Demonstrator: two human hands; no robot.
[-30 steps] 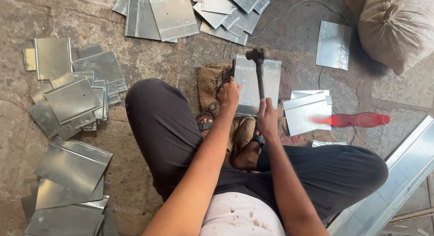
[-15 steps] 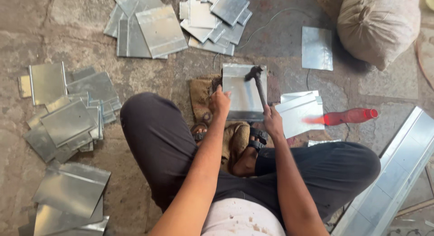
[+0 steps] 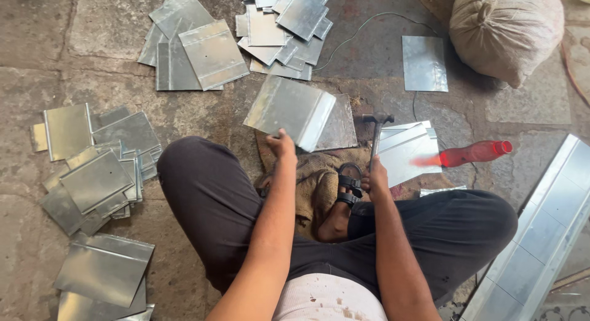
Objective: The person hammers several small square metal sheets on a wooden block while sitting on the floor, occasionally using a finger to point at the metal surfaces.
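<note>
From the head camera I look down at someone sitting cross-legged on a stone floor (image 3: 110,63). My left hand (image 3: 281,144) pinches the near edge of a metal sheet (image 3: 289,110), lifted and tilted off the floor just ahead of the knees. The sheet is a dull silver rectangle, lightly scuffed, with a folded strip running along its right side; it catches pale light on its left half. My right hand (image 3: 375,178) is closed around the handle of a hammer (image 3: 375,132), whose dark head points away at 12 o'clock, right of the sheet.

Under the sheet lies a burlap pad (image 3: 313,176). A sandal (image 3: 348,184) sits just left of the right hand. At 2 o'clock lies a red bottle (image 3: 473,153) beside more folded sheets (image 3: 402,149). Stacks of cut sheets lie at 9 o'clock (image 3: 98,167), 11 o'clock (image 3: 196,47) and 12 o'clock (image 3: 283,23). A stuffed sack (image 3: 507,29) rests at 1 o'clock, and a long metal channel (image 3: 541,229) runs at 4 o'clock.
</note>
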